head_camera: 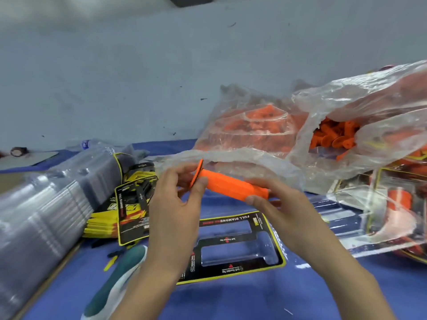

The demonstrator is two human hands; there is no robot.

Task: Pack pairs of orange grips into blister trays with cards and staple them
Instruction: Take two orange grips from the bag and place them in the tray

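The orange grip [227, 187] is held above the counter [254, 301], just beyond the empty tray [231, 255], long axis left-right, flange left, with the left hand [175, 204] grip pinching the flange end and the right hand [277, 204] grip clamped on the plain end.

Blue table [231, 301], carded blister tray [231, 240], clear tray stack [46, 204], card pile [130, 204], bags of orange grips [254, 125]

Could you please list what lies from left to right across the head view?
From the left: stack of clear plastic blister trays, pile of black-and-yellow cards, left hand, orange rubber grip, right hand, clear plastic bag of orange grips.
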